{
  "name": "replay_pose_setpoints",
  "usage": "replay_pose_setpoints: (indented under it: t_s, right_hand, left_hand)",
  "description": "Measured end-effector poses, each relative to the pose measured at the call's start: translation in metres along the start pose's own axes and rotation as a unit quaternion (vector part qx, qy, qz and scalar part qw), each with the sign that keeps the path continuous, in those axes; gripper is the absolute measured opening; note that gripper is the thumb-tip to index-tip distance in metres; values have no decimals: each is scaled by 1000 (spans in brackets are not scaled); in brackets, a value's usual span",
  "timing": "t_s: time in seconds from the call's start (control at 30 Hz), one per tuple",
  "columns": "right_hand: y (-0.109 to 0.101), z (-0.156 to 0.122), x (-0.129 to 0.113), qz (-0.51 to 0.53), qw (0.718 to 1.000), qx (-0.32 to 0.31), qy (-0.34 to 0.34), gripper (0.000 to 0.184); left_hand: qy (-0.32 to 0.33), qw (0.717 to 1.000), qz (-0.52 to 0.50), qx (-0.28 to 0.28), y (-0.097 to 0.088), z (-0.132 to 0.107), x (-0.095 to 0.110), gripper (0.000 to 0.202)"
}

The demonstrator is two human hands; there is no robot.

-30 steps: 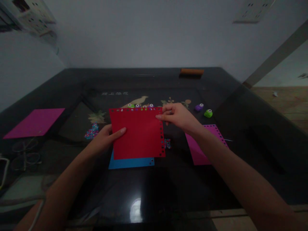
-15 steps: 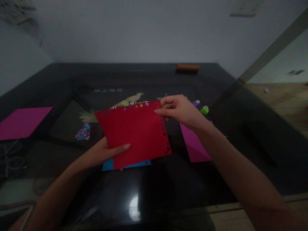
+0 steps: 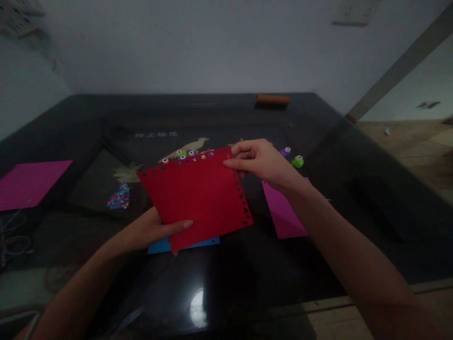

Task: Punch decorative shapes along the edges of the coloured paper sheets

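Observation:
Between my two hands a red sheet of paper (image 3: 200, 196) is held up above the table, tilted, with small punched holes along its top and right edges. My left hand (image 3: 155, 229) grips its lower left part, thumb on the front and fingers hidden behind. At the upper right corner my right hand (image 3: 256, 160) pinches the sheet between thumb and fingers; a ring shows on one finger. Below the red sheet lies a blue sheet of paper (image 3: 159, 246), mostly covered. Just behind the top edge, several small green and purple craft punches (image 3: 181, 154) peek out.
A magenta sheet (image 3: 35, 182) lies at the left and another magenta sheet (image 3: 288, 217) at the right, partly under my forearm. Confetti (image 3: 120, 196) is heaped left of my hands. Scissors (image 3: 14, 241) sit at the left edge. A purple punch (image 3: 285, 151) and green punch (image 3: 297, 162) stand right. A brown roll (image 3: 273, 99) lies at the back.
The red sheet has tilted slightly, its lower left corner dropping a little. Both hands keep their hold. The whole view has shifted slightly.

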State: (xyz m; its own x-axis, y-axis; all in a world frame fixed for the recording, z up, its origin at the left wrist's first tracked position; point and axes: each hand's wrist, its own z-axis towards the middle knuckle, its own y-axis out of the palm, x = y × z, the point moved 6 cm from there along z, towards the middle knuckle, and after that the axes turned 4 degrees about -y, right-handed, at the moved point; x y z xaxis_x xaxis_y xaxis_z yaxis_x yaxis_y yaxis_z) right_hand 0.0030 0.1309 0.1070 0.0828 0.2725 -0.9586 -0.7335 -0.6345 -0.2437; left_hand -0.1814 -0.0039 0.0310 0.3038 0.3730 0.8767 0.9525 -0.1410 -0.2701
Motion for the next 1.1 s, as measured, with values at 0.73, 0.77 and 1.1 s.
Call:
replay_pose_setpoints:
  t_s: [0.73,0.77,1.1]
  right_hand:
    - [0,1,5,-10,1000,-12,18,18]
    - [0,2,6,-9,1000,-19,18,18]
    - [2,2,12,-23,998,-49,33,17]
  left_hand:
    - [-19,996,76,-36,3,-2,1,64]
    - [-19,996,77,-37,3,-2,0,63]
    - [-43,993,78,-84,12,-2,-6,46]
